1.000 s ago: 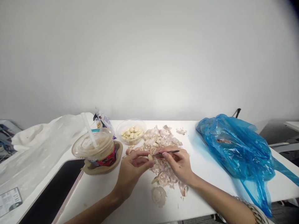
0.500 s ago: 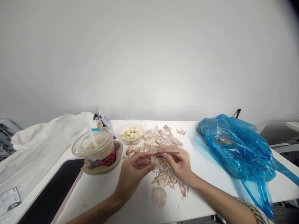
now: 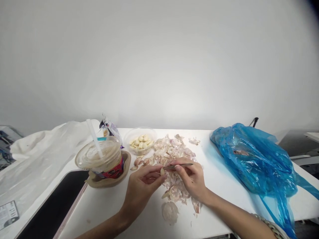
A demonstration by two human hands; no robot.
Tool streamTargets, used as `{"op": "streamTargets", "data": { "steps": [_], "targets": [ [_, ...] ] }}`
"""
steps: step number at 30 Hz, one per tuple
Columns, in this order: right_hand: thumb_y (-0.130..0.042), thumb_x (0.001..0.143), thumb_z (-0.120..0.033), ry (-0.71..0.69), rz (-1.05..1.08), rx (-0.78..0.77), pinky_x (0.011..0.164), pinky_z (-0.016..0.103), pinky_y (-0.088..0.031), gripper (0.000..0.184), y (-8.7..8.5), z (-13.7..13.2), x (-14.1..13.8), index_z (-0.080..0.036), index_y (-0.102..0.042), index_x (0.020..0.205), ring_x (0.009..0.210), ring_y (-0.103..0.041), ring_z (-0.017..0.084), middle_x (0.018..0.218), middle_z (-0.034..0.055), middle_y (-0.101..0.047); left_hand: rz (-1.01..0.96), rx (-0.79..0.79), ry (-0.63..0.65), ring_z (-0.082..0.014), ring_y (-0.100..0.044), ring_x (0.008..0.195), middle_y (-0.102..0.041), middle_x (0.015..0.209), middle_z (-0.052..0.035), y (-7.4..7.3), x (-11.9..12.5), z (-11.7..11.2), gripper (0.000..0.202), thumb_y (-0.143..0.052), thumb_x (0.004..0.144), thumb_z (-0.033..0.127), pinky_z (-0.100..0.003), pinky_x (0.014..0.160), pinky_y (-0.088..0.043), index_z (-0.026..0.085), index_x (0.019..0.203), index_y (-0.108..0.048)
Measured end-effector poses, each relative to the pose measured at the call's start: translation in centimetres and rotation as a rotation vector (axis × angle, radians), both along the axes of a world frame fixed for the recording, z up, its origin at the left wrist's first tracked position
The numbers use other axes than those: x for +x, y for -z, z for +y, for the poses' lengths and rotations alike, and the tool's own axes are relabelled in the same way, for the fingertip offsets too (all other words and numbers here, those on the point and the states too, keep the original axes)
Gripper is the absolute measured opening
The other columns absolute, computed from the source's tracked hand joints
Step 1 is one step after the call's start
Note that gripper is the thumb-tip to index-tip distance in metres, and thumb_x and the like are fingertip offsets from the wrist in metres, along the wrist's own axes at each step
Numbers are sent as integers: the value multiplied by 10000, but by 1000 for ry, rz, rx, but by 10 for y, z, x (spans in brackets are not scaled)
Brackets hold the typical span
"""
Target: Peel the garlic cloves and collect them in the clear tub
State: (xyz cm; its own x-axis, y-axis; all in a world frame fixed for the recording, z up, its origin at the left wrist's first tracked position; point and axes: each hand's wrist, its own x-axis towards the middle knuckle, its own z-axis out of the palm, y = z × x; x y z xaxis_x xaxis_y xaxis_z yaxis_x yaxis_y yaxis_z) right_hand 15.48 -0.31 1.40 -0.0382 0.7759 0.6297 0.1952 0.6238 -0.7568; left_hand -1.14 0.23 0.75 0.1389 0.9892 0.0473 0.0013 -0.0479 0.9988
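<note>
The fingers of your left hand (image 3: 142,186) pinch a clove (image 3: 162,172); those of your right hand (image 3: 193,179) grip a thin tool (image 3: 183,165), its tip at the clove. You hold both between the near and far edges of the surface (image 3: 107,209), by a heap of skins (image 3: 171,149). Brownish cloves (image 3: 138,162) lie left of it. A bowl (image 3: 127,145) of pale cloves (image 3: 141,145) stands near the far edge, a cup (image 3: 113,162) toward the left edge, a blue bag (image 3: 259,162) toward the right.

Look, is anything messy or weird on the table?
Yes: papery garlic skins lie scattered loose across the table, which looks messy, and one scrap sits apart, toward the wall. I see nothing broken.
</note>
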Motion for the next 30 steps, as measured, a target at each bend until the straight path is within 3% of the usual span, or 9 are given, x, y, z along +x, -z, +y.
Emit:
{"op": "streamTargets", "data": {
  "steps": [6, 13, 20, 30],
  "targets": [
    [-526, 809, -119, 2, -34, 38, 700, 287, -518, 162, 2, 1, -1, -205, -629, 899, 788, -628, 165, 839, 34, -667, 39, 49, -8, -117, -624, 628, -676, 698, 25, 0, 0, 0, 153, -710, 613, 190, -172, 609, -515, 203, 763, -687],
    [-525, 811, -138, -18, -85, 62, 699, 296, -520, 149, 0, -1, -2, -197, -625, 904, 788, -628, 171, 837, 46, -667, 148, 136, -15, -157, -616, 643, -683, 706, -13, -1, 0, -4, 97, -675, 647, 211, -222, 613, -518, 184, 738, -693],
    [-523, 823, -197, 70, -63, -78, 630, 278, -518, 128, 0, -2, -6, -189, -645, 787, 688, -631, 172, 734, 42, -667, 132, 126, 17, -177, -601, 675, -666, 707, -29, -1, 1, -8, 85, -648, 674, 216, -238, 628, -508, 182, 735, -694],
    [-507, 835, -221, 91, 15, -175, 621, 276, -525, 151, 0, -3, -7, -164, -635, 780, 693, -647, 185, 755, 61, -675, 148, 126, 28, -171, -595, 680, -653, 712, -23, -2, 2, -6, 76, -644, 683, 228, -234, 629, -509, 181, 725, -686]
  ]
}}
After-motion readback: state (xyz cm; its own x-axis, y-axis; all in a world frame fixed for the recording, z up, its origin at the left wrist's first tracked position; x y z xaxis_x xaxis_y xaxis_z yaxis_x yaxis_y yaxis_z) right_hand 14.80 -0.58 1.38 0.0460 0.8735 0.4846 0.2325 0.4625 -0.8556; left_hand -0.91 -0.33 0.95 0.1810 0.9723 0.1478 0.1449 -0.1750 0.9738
